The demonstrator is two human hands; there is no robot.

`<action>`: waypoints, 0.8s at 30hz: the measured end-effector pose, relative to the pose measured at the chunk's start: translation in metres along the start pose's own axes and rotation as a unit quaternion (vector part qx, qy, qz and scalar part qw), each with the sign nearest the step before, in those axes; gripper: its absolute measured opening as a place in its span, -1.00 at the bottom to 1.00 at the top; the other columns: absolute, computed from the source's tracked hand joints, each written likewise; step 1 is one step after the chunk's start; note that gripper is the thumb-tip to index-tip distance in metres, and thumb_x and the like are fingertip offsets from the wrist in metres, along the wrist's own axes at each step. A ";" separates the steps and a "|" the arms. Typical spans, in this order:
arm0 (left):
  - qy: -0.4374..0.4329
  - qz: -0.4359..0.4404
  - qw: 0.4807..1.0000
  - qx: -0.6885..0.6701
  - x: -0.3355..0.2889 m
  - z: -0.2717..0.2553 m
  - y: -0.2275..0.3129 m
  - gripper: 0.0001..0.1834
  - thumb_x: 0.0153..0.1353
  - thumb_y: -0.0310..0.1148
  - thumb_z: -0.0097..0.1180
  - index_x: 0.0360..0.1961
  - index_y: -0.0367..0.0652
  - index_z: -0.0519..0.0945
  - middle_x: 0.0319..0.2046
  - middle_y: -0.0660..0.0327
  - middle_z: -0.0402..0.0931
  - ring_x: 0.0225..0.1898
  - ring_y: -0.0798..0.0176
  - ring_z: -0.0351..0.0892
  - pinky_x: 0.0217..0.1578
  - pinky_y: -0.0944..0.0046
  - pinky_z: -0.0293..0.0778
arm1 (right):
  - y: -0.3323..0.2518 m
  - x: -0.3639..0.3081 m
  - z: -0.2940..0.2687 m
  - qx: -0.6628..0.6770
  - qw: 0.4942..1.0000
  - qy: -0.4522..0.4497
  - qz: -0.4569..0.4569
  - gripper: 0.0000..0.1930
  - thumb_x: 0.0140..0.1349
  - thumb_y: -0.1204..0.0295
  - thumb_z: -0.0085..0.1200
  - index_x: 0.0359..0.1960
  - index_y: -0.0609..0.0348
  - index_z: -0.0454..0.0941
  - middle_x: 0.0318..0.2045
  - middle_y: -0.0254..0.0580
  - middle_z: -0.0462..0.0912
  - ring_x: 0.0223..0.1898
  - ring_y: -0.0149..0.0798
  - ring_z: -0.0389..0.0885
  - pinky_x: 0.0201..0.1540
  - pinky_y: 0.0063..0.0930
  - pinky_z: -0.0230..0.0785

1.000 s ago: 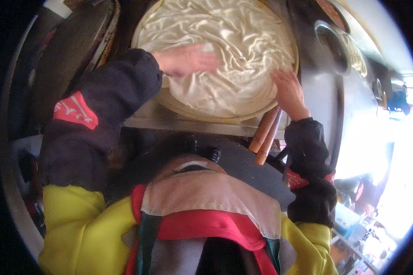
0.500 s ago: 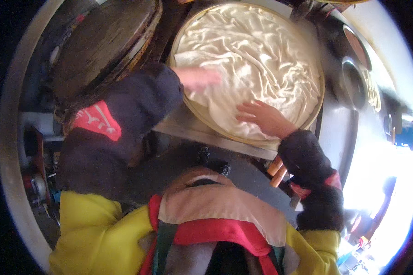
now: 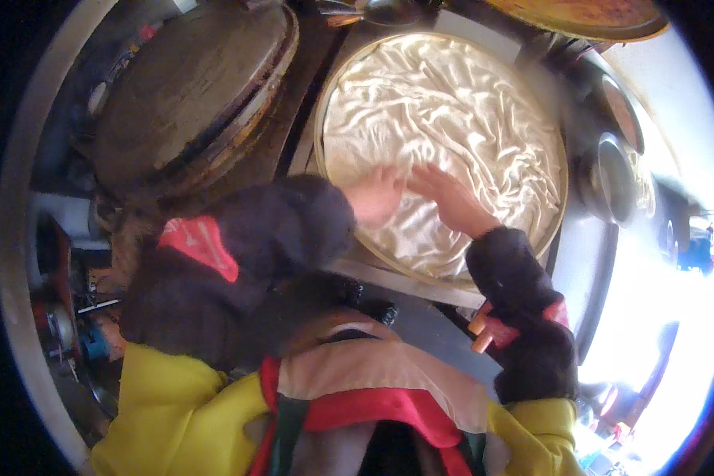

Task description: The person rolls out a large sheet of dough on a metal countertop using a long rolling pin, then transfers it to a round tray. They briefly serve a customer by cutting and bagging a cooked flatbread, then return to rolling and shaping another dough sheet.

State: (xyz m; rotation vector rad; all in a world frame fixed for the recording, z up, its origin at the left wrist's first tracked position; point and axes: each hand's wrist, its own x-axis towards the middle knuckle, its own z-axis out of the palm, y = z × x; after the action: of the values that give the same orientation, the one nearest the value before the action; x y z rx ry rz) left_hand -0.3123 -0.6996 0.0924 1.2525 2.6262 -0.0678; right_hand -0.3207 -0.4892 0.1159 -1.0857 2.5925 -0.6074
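A cream, shiny wrinkled cloth lies spread inside a wide round tray with a pale rim. My left hand rests flat over the near part of the cloth, its fingers stretched out and slightly blurred. Close beside it, my right hand also lies over the cloth with fingers extended toward the left one. The fingertips of both nearly meet. Neither hand visibly holds anything. Around the hands the cloth looks smoother than at the far side and right, where folds run thick. Dark sleeves cover both forearms.
A large dark round lid or pan stands at the left. Metal bowls sit to the right of the tray. A brown round board shows at the far right. Orange-brown wooden ends jut out below the tray near my right forearm.
My left hand has moved right, closer to my right hand, which has shifted slightly left. The tray and surroundings sit lower in the picture, as the view has shifted.
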 end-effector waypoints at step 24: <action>0.000 -0.076 0.993 -0.086 0.019 -0.103 -0.081 -0.39 0.02 -0.58 -0.07 0.18 -0.36 0.21 0.22 -0.19 0.08 0.26 -0.10 0.09 0.22 0.16 0.15 | 0.024 0.002 -0.051 -0.053 0.945 0.253 0.200 -0.66 0.16 0.38 0.00 -0.01 0.09 0.47 0.13 -0.11 0.36 0.12 0.00 0.34 0.11 -0.21 0.24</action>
State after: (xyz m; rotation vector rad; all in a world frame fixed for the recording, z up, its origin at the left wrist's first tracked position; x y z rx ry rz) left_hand -0.4062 -0.7220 0.1837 0.9961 2.6574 0.1306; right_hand -0.3564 -0.4615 0.1492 -0.4265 3.1905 -0.7249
